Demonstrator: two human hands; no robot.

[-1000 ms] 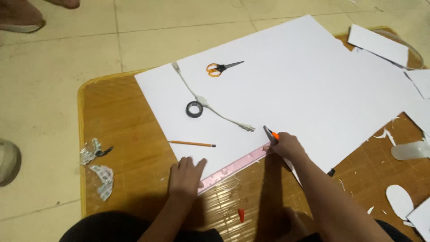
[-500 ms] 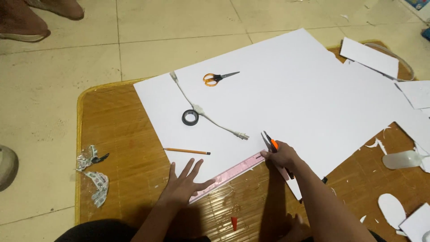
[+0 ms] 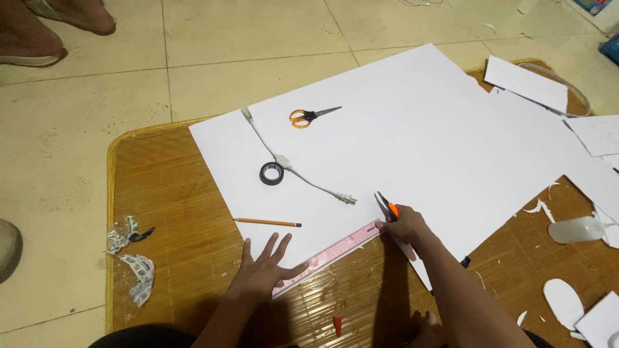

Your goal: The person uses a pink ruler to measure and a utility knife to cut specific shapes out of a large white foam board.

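Diagonally, pink ruler (image 3: pixel 329 256) (upper-right end high)

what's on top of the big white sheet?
On the large white foam sheet: orange-handled scissors, black tape roll, white cable, pink ruler under the left hand, right hand gripping an orange cutter. The blade tip is hidden.

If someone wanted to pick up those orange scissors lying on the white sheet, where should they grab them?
Probably by the orange handle loops of the scissors, coming from above on the left end. They lie flat and shut on the white sheet, with the blades pointing right, so the loops are the blunt, thicker end. Nothing crowds them; the tape roll and white cable lie apart from them.
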